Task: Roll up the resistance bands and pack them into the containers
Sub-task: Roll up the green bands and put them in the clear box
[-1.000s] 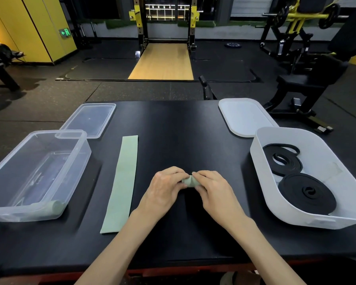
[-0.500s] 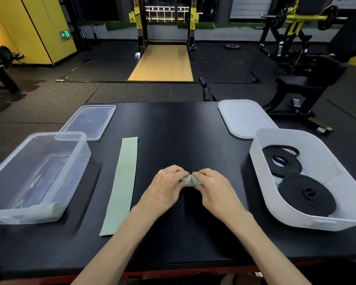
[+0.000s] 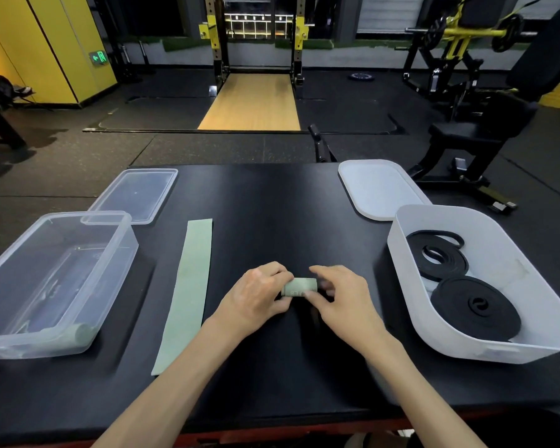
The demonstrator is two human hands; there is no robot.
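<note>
1. Black tabletop (image 3: 282,383) is filling the lower half of the frame, with two bare forearms reaching in from the bottom edge.
2. At the centre, the left hand (image 3: 256,295) is gripping the left end of a small green roll (image 3: 299,287), its fingers curling over the top.
3. From the other side, the right hand (image 3: 340,299) is pinching the same roll, with the thumb on the near side and the fingers arching over the right end. That end is blurred, so the exact contact is hard to make out.
4. Left of the hands, a flat green band (image 3: 188,292) is lying unrolled on the table, running from lower left toward the far edge.
5. At the left edge, a clear container (image 3: 123,253) is holding one rolled green band (image 3: 75,334) against its near wall.
6. At the right edge, a white tub (image 3: 466,347) is holding two coiled black bands: a tight coil (image 3: 476,308) nearer and a looser coil (image 3: 437,257) behind it.
7. Farther back, a clear lid (image 3: 136,192) is lying just behind the clear container, and a white lid (image 3: 379,189) is lying just behind the tub.
8. Beyond the table, dark gym flooring is stretching to a wooden platform (image 3: 249,101) under a rack (image 3: 256,27), with yellow panels (image 3: 46,43) at upper left and a weight machine (image 3: 466,130) at upper right.
</note>
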